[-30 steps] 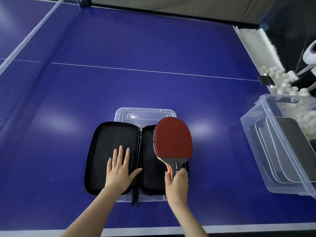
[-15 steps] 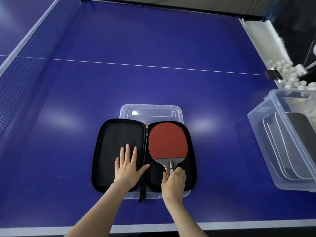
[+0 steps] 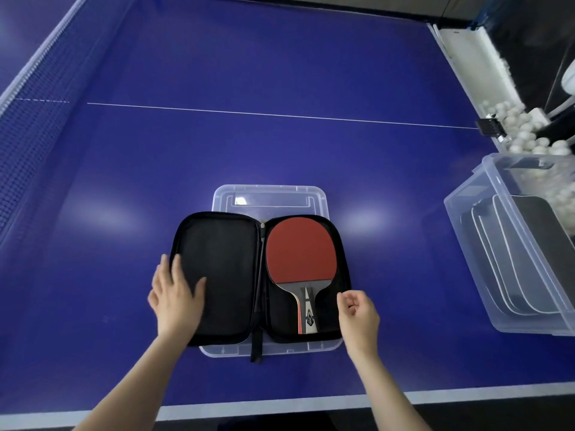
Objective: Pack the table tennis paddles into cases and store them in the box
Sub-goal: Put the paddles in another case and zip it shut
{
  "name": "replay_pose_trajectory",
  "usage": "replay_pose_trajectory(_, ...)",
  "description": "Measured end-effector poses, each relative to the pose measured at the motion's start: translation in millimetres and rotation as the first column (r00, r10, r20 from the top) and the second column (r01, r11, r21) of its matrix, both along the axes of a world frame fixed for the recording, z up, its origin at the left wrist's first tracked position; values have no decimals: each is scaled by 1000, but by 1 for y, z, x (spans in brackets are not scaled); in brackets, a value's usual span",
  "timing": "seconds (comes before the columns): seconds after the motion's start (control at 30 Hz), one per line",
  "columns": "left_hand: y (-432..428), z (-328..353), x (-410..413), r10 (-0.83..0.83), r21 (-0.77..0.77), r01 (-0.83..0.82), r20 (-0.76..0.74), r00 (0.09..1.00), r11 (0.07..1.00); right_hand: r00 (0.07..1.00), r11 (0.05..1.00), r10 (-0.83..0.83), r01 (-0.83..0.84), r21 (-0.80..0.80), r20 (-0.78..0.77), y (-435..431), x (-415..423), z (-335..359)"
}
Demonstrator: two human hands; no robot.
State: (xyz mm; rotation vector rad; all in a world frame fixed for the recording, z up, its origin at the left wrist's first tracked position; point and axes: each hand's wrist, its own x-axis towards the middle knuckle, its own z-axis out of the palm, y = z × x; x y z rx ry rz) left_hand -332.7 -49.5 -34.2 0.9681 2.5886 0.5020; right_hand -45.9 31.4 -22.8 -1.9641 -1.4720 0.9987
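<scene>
We see a black zip case [image 3: 217, 275] lying wide open and flat on a clear lid [image 3: 267, 197]. In its right half lies a paddle [image 3: 300, 250], red rubber up, handle pointing toward us. Well to the right on the blue tabletop [image 3: 280, 144] stands a clear box [image 3: 473, 244], with several dark, white-edged packed cases [image 3: 529, 259] leaning on edge inside.

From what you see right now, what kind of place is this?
Probably a table tennis room: a blue table with white lines, its net at left, and a heap of white balls at right.
</scene>
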Motion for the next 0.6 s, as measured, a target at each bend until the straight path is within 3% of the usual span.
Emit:
replay_pose_trajectory(0.13, -8, -3, -24, 184, -87, -172, 154, 971, 981, 983, 977, 183, -183, -113, -15, 3, 9, 0)
replay_pose_trajectory(0.23, -10, -1, -31, 257, -86, -243, 337, 906, 966, 986, 982, 164, -162, -93, 9, 3, 10, -3)
replay_pose_trajectory(0.3, -10, 4, -33, 269, -50, -270, 367, 890, 962, 990, 986, 137, -135, -99, 16, 5, 11, -4)
replay_pose_trajectory(0.47, -6, 38, -30, 212, 100, -264, 358, 909, 959, 991, 980, 130, -125, -152, 20, 13, 11, -4)
replay_pose_trajectory(0.6, 3, 84, 12, 45, 275, -152, 362, 931, 949, 995, 995, 86, -88, -47, -51, 25, 5, 9)
